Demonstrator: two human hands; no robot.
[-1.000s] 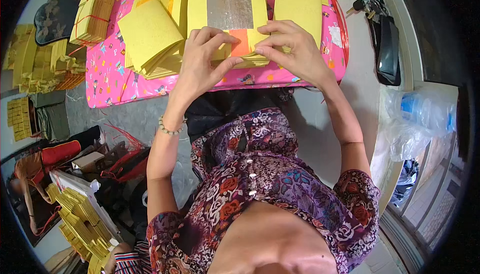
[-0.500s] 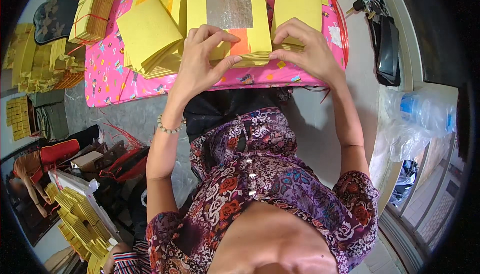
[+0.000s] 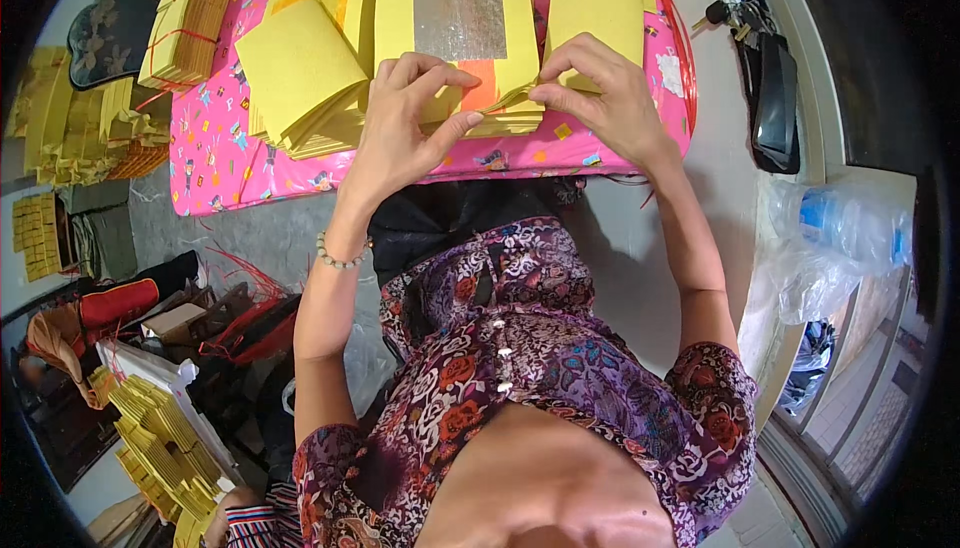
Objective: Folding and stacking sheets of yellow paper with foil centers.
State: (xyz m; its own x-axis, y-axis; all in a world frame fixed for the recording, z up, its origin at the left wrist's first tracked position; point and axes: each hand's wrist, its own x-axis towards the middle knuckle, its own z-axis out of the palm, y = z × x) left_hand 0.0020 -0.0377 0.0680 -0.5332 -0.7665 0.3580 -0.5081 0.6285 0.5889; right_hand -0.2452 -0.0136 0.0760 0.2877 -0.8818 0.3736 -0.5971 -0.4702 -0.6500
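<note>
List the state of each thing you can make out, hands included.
Left hand: at the middle stack; grip unclear
Right hand: pinching the top paper
Top paper: silver square up, near right edge lifted and curved
Left stack: askew, papers folded over
Yellow bundles: tied with red cord
Clear plastic bag: crumpled

Left hand (image 3: 408, 116), right hand (image 3: 612, 100) half-curled
</note>
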